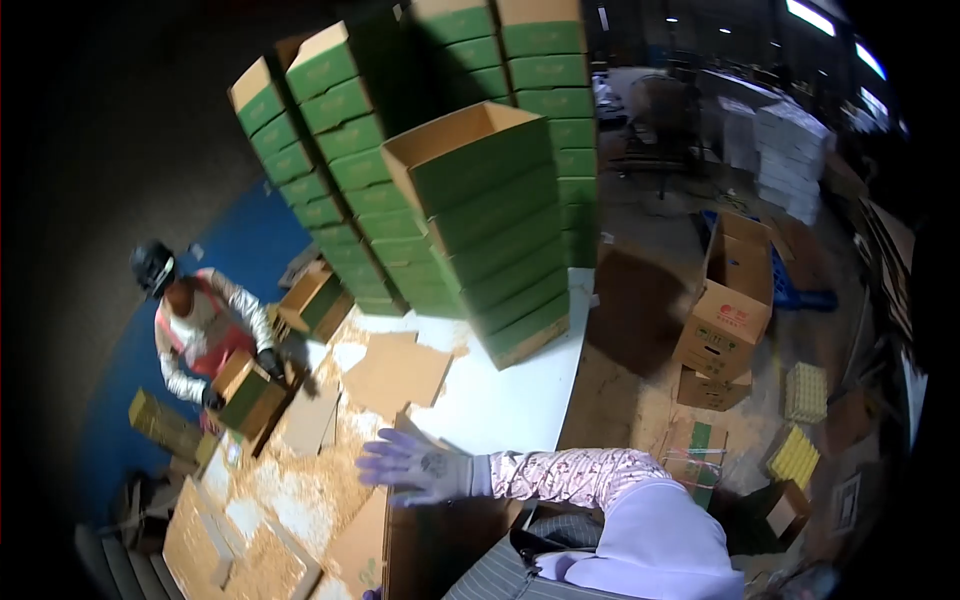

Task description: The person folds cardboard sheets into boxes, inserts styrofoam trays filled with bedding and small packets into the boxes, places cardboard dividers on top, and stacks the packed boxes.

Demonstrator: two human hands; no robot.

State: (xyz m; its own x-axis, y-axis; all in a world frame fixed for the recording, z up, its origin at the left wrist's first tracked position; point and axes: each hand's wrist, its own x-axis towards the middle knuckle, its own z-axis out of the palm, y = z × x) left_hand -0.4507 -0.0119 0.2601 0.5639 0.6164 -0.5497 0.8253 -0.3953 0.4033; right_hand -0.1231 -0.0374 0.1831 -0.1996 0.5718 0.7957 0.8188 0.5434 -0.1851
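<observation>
My right hand (425,470), in a pale purple glove, stretches out to the left with its fingers spread. It is over the upper edge of a brown cardboard box (440,545) close to my body; whether the palm touches the box I cannot tell. Of my left hand (372,594) only a small bit of purple glove shows at the bottom edge, beside the box, and its fingers are hidden. A flat cardboard sheet (398,372) lies on the white table (520,400) beyond my right hand.
A tall stack of green boxes (500,230) stands on the table, with more green stacks (350,150) behind. A co-worker (205,325) handles a green box (250,400) at the left. Sawdust-like crumbs cover the table's left part. Cartons (725,310) and yellow egg trays (793,455) are on the floor.
</observation>
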